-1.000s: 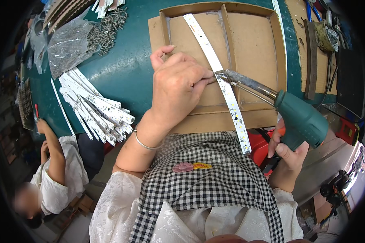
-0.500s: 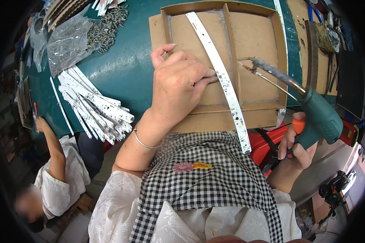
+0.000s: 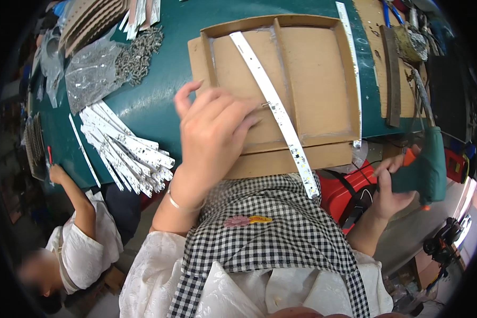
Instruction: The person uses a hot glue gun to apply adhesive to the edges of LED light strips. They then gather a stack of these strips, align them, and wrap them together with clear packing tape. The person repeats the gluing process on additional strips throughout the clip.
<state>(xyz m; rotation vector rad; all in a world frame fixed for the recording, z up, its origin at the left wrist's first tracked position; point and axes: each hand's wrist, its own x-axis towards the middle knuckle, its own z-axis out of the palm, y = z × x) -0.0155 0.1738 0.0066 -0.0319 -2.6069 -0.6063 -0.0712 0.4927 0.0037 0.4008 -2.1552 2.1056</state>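
1 white strip slants from upper centre to lower middle, just right of the nearer left hand, whose thumb and forefinger stand parted; the right hand grips a soldering gun, far right.

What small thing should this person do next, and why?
Perhaps rest the green soldering gun on the tan board: the right hand holds it off to that side, its tip clear of the white strip.

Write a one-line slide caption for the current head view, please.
Left hand beside a white LED strip lying across a cardboard tray; right hand holding a green soldering gun.
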